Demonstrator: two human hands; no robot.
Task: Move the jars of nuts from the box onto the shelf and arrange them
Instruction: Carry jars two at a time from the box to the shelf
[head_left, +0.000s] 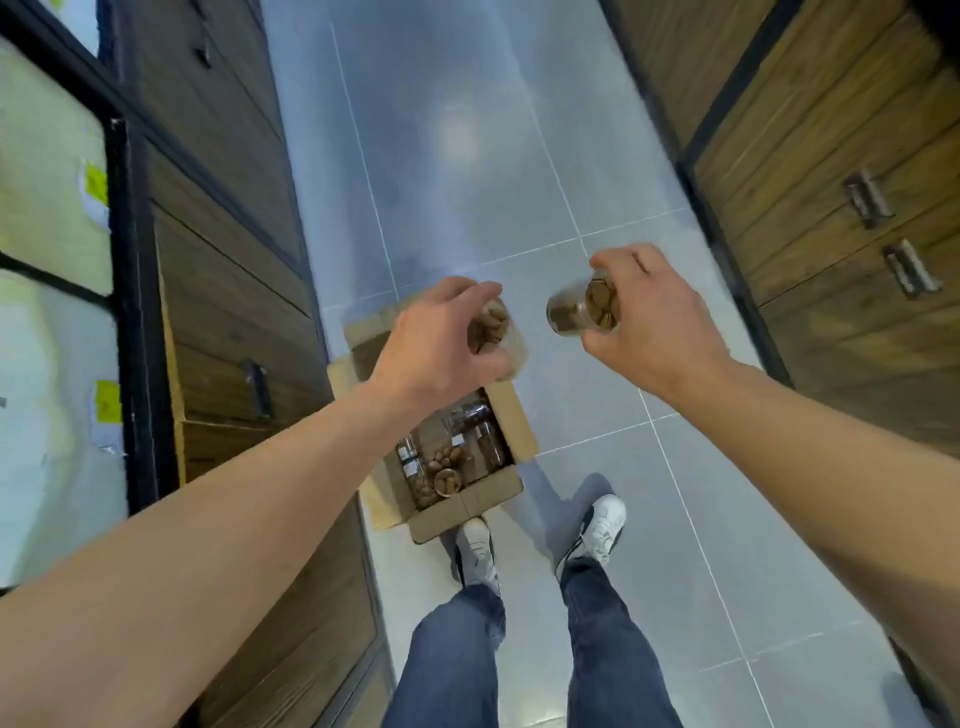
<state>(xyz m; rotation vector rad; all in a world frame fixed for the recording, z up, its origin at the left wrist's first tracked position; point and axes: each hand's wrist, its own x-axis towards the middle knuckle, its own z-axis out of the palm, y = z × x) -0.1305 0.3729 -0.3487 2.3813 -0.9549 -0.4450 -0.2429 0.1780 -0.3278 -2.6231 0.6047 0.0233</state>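
Note:
I stand over an open cardboard box (519, 426) on the tiled floor, with several clear jars of nuts (447, 462) lying inside it. My left hand (441, 338) is held above the box and grips a clear jar of brown nuts (493, 327) from the top. To the right, at about the same height, my right hand (654, 317) grips a second jar of nuts (582, 309), tilted so its base faces left. Both jars are in the air, a short gap apart. No open shelf shows in this view.
Wooden cabinets with dark handles (228, 260) line the left side, and more (831, 208) line the right. A black-framed pale panel (57, 208) stands at far left. Grey tiled floor (467, 156) runs ahead. My feet in white shoes (597, 525) stand just behind the box.

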